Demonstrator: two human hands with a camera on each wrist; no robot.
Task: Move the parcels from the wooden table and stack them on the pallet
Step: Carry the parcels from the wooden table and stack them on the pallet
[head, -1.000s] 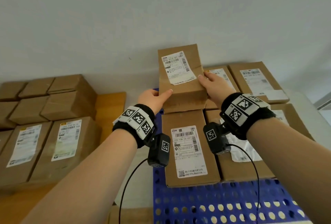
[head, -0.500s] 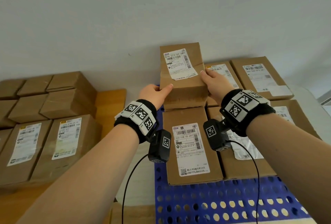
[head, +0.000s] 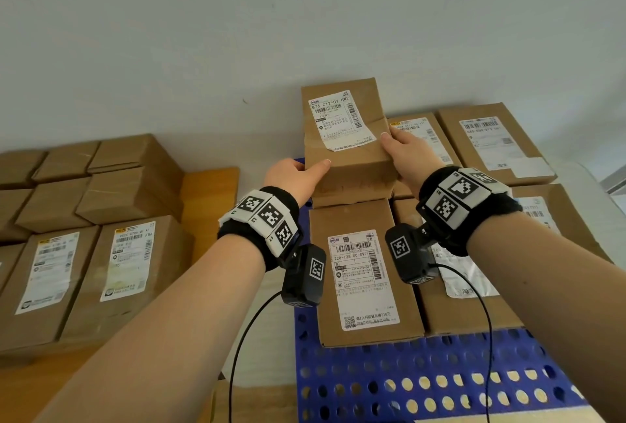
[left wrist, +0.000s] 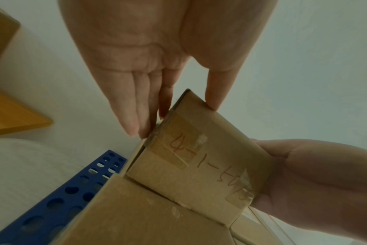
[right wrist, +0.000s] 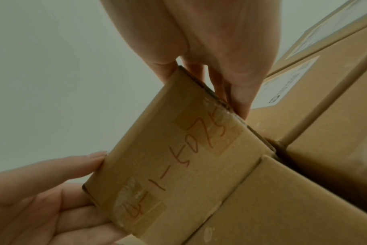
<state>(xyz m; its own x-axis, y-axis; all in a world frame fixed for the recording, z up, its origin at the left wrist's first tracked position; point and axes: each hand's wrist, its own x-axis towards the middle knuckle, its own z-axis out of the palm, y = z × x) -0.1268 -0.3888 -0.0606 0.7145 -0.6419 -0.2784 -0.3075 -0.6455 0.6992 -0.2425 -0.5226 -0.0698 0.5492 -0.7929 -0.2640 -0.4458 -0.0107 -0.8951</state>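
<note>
One blue pallet point(head: 423, 385) is seen carrying four flat parcels point(head: 364, 273). A fifth parcel point(head: 345, 138) is held above its far left corner, clasped between the left hand point(head: 293, 178) and right hand point(head: 411, 155), fingers point(left wrist: 132, 106) nearly straight.

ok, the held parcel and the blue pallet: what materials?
Held parcel: brown cardboard, matte, looks corrugated; creased top, taped end with handwriting, white paper label.
Blue pallet: probably moulded plastic; uniform colour, slight sheen, regular round holes.
</note>
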